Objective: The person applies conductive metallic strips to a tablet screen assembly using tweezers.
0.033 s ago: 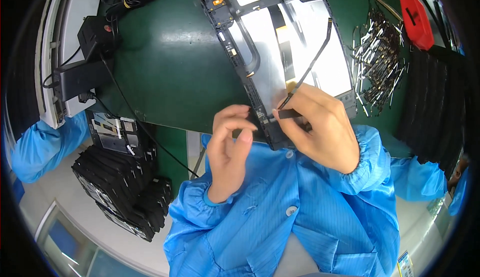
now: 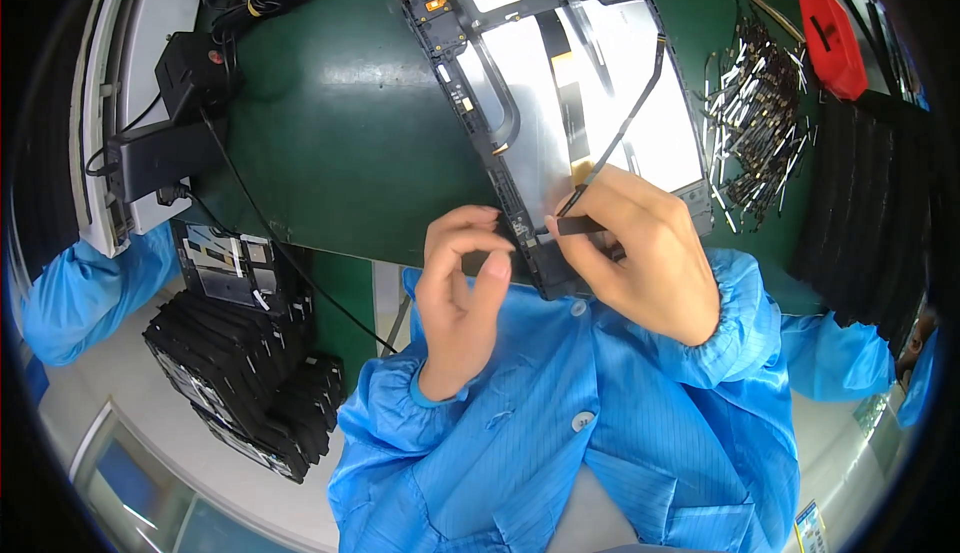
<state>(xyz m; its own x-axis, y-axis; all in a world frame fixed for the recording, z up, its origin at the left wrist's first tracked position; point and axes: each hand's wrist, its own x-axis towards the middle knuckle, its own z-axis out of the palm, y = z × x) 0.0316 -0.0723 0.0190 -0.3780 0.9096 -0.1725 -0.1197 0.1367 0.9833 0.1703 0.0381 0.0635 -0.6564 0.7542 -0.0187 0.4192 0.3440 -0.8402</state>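
Note:
A tablet-like device housing (image 2: 520, 103), with a black frame and bare silver metal plates, lies slanted on the bench in front of me. My right hand (image 2: 640, 243) rests over its near end, thumb and fingers pinched on a thin black flex cable (image 2: 632, 118). The cable runs up across the silver plate to the housing's right edge. A small flat dark piece (image 2: 578, 225) shows by the thumb; whether it belongs to the cable I cannot tell. Beside the near left edge, my left hand (image 2: 462, 293) is loosely curled, fingers apart, holding nothing.
Right of the housing lies a heap of black and white cables (image 2: 755, 118), near a red bin (image 2: 832, 41). Black power adapters (image 2: 195, 73) with cords sit on the left of the green bench (image 2: 340, 133). Several similar housings (image 2: 240, 383) are stacked at lower left. Other people's blue sleeves (image 2: 100, 293) show at the sides.
My left hand has shifted very slightly up and to the right. The right hand, the cable and the housing look unmoved.

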